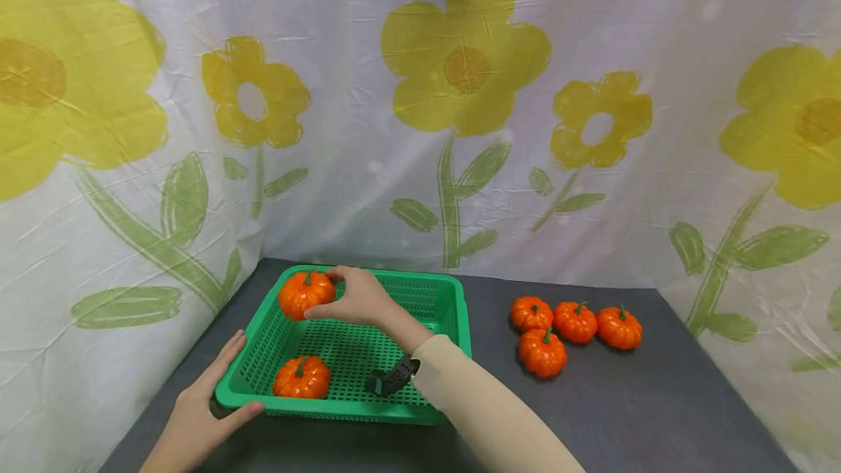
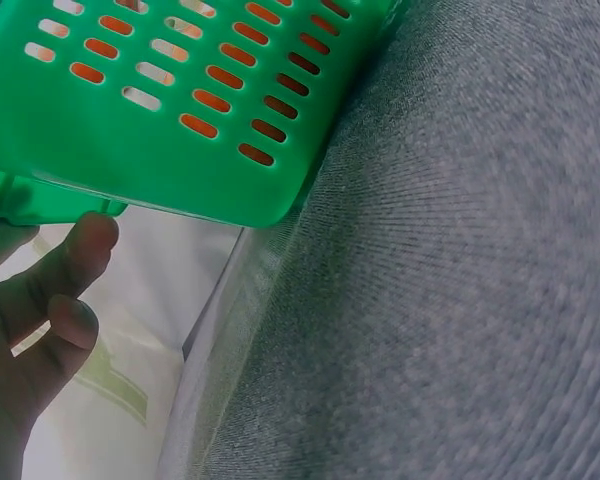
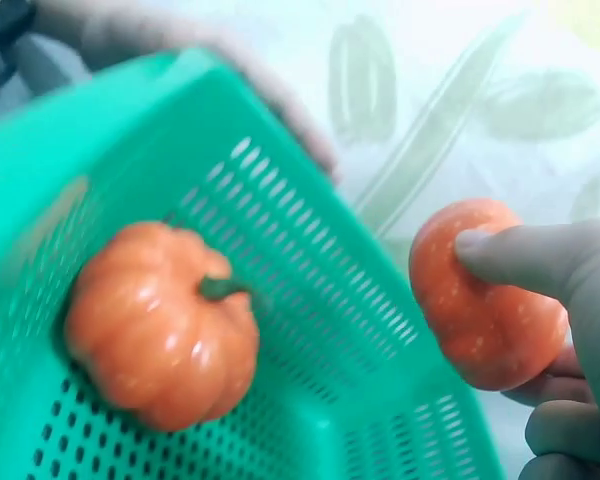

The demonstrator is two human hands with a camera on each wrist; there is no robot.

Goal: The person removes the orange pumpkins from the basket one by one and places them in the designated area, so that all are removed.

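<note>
My right hand pinches a small orange pumpkin with a green stem, thumb on one side and fingers on the other. It is over the back left part of a green plastic basket. In the right wrist view the held pumpkin overlaps the basket's rim. A second pumpkin lies inside, at the front left. My left hand rests against the basket's front left corner, fingers stretched along the left side and thumb by the front rim. The left wrist view shows fingertips right at the rim's edge.
Several more orange pumpkins sit grouped on the dark grey table right of the basket. A white cloth with painted yellow flowers hangs behind and along the sides. A black strap shows at my right wrist.
</note>
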